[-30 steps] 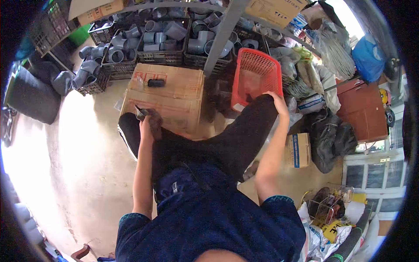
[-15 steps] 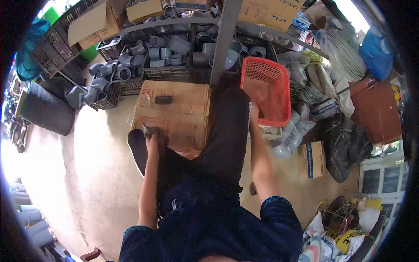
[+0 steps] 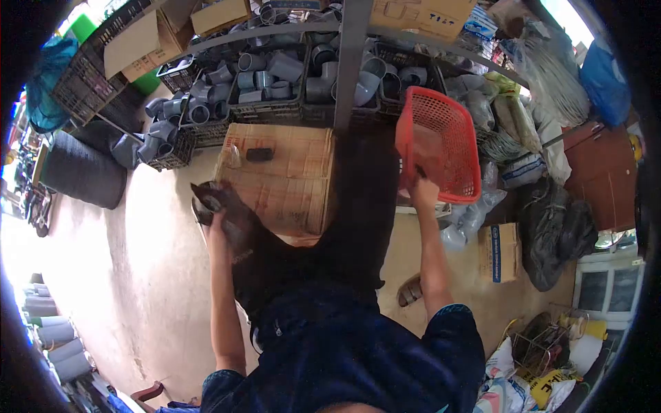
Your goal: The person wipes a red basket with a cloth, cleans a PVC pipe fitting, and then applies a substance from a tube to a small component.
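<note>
My left hand [image 3: 216,219] is closed on a dark object with pointed edges [image 3: 206,197], beside my left knee at the left edge of a cardboard box [image 3: 282,193]. I cannot make out its kind. My right hand [image 3: 425,193] is closed at the near left side of a red plastic basket [image 3: 472,155]. A small dark object [image 3: 418,170] sticks up from its fingers, too small to name. On the box's top lie a small black object [image 3: 259,155] and a clear plastic piece [image 3: 235,157].
Black crates [image 3: 265,111] of grey pipe fittings [image 3: 282,67] stand behind the box, along a metal post [image 3: 352,65]. At the right are plastic bags [image 3: 547,69], a small carton [image 3: 498,253] and a black sack [image 3: 554,241]. A brown sandal [image 3: 410,292] lies on the floor.
My left hand has moved left with the dark pointed object. My right hand has moved right and slightly nearer to me, and the red basket has shifted right.
</note>
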Available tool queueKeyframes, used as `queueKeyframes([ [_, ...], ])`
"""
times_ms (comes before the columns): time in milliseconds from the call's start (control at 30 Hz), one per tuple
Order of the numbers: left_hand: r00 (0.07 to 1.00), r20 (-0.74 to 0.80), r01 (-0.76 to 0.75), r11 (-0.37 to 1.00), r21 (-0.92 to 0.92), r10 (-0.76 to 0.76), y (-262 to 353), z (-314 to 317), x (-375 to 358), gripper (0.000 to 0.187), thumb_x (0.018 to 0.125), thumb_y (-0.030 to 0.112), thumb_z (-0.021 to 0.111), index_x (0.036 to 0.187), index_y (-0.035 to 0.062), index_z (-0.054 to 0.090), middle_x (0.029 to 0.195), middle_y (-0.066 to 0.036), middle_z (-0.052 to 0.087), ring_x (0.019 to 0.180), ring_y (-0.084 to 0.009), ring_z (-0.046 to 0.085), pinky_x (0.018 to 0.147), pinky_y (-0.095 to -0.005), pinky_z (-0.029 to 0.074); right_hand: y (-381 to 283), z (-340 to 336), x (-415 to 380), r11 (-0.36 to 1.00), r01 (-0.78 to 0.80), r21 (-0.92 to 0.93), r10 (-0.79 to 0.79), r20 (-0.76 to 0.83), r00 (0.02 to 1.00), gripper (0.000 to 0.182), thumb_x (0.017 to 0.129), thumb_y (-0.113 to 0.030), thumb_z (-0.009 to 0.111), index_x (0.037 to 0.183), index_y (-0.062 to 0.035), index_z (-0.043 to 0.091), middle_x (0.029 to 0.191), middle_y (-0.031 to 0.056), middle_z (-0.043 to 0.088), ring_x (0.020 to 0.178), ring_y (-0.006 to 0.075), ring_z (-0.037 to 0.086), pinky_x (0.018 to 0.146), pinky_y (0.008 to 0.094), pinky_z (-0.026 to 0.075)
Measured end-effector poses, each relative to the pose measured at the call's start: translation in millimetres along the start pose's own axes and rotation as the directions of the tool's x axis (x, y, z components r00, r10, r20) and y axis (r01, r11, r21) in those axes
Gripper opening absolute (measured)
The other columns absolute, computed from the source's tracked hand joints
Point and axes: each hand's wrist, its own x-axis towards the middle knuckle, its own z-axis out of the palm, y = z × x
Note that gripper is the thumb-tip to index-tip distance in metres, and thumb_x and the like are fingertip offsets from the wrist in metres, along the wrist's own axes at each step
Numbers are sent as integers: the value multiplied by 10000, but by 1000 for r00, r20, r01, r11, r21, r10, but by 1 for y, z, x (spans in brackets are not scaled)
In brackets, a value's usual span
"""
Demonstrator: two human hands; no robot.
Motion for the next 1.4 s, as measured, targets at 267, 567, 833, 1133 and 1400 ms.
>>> queueKeyframes([
  [267, 998, 43, -28, 936, -350, 46, 80, 93, 39, 329, 866, 175, 532, 1135, -15, 540, 1044, -124, 622, 923, -261, 621, 807, -372, 521, 1, -23, -27, 988, -147, 41, 144, 78, 987, 420, 752, -460, 677, 836, -50, 641, 748, 187, 647, 682, 374, 641, 609, 465, 517],
  [567, 948, -110, 236, 894, -382, -298, -66, 80, 62, 300, 870, 221, 543, 1110, 42, 547, 1003, -102, 606, 886, -265, 603, 791, -403, 508, 13, -78, -39, 848, -167, 504, 67, 211, 975, 229, 768, -69, 657, 985, -9, 613, 911, 184, 652, 858, 337, 638, 743, 413, 497],
  [833, 930, -159, 268, 906, -328, -332, -123, 70, 77, 294, 866, 190, 551, 1113, 29, 530, 1002, -101, 606, 893, -249, 608, 748, -391, 518, -82, -132, 121, 843, -182, 505, 164, 81, 983, 479, 954, -393, 435, 882, 21, 664, 644, 209, 610, 640, 350, 632, 602, 419, 469],
  [1133, 817, -303, 407, 863, -300, -490, -92, 131, 48, 275, 845, 180, 592, 1070, 28, 549, 925, -75, 617, 777, -227, 629, 638, -356, 536, -117, 101, 310, 940, 339, -44, -317, 256, 913, 315, 825, -219, 557, 1059, -19, 625, 1031, 220, 632, 962, 317, 625, 823, 408, 508],
  [1400, 862, -207, 415, 878, -238, -463, -118, 116, 57, 370, 845, 158, 605, 1189, 80, 493, 1059, -83, 561, 916, -227, 575, 699, -371, 516, -121, 112, 339, 971, 239, 22, -239, 187, 953, 297, 785, -247, 673, 995, -38, 658, 1044, 156, 621, 950, 316, 623, 771, 399, 515],
])
